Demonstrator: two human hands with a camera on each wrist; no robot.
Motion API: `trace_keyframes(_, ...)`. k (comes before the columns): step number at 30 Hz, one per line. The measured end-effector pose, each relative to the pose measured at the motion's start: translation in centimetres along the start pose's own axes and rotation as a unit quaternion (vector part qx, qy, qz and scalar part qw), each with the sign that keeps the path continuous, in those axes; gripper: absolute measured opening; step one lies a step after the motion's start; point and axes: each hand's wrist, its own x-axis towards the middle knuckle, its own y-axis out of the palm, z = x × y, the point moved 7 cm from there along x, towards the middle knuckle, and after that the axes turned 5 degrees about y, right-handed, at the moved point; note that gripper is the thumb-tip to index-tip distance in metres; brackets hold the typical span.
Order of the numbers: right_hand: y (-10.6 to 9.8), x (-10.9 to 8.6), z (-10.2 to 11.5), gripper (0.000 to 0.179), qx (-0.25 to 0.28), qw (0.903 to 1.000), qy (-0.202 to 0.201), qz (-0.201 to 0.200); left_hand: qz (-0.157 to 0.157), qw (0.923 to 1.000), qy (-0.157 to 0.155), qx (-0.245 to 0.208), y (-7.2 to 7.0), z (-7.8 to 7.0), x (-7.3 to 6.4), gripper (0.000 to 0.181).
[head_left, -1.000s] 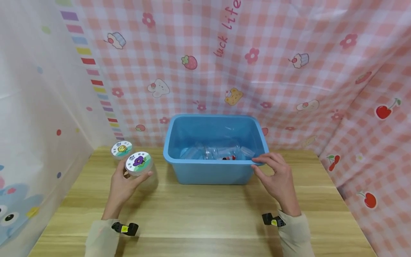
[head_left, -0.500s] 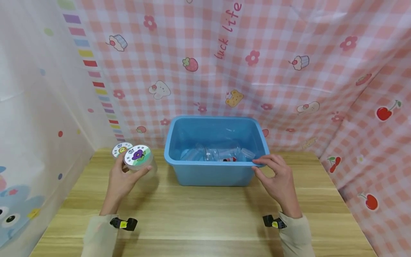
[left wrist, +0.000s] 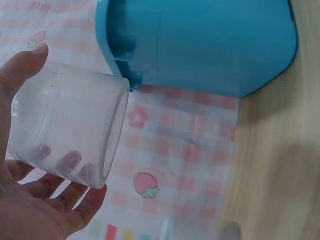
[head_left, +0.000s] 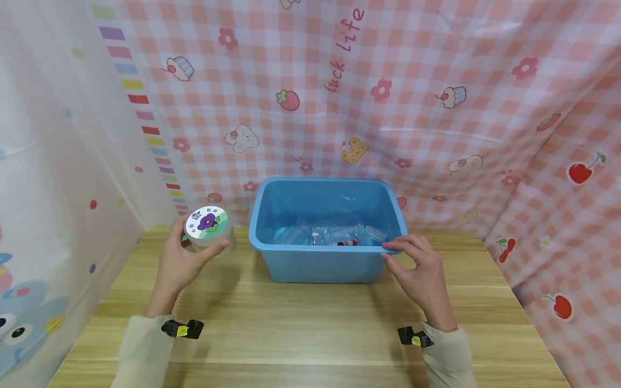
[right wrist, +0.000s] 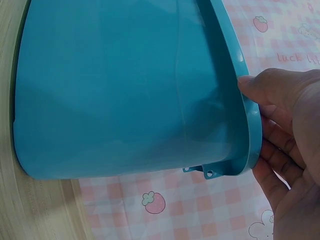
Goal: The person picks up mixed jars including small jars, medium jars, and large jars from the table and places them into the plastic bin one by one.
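Note:
My left hand (head_left: 181, 256) grips a clear plastic jar (left wrist: 75, 125), fingers curled on one side and thumb on the other. The jar's round lid (head_left: 206, 222) bears a white and green label with a purple flower. It is raised above the table, left of a blue plastic bin (head_left: 320, 264). My right hand (head_left: 419, 275) pinches the bin's rim (right wrist: 250, 117) at its front right corner, thumb outside and fingers over the edge. Inside the bin lie several clear jars (head_left: 339, 233) on their sides. A second labelled jar behind the held one is almost hidden.
The bin stands at the back of a wooden table (head_left: 310, 334), close to a pink checked cloth (head_left: 310, 108). White printed cloth (head_left: 97, 161) hangs along the left side, and more checked cloth (head_left: 572, 215) along the right. Each wrist wears a black strapped camera.
My left hand has lifted the flower-labelled jar up and slightly away, so it now covers the second jar behind it. My right hand stays on the bin's rim.

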Motion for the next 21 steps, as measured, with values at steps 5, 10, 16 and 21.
trace_keyframes(5, 0.0, 0.0, 0.0, 0.022, -0.001, 1.0, 0.004, 0.001, -0.005, 0.9992, 0.036, 0.012, -0.4, -1.6, 0.8, 0.089)
trace_keyframes(10, 0.0, 0.0, -0.1, 0.022, -0.004, 0.9999, 0.01, 0.003, -0.001, 0.9982, 0.058, 0.015, -0.5, -3.0, 1.2, 0.09)
trace_keyframes(16, 0.0, 0.0, 0.1, 0.021, -0.005, 0.9999, 0.01, 0.004, 0.015, 0.9968, 0.078, 0.011, -0.4, -4.4, 1.7, 0.092)
trace_keyframes(21, 0.0, 0.0, 0.1, 0.021, -0.006, 0.9999, 0.013, 0.005, 0.028, 0.996, 0.084, 0.012, -0.2, -5.6, 2.3, 0.09)
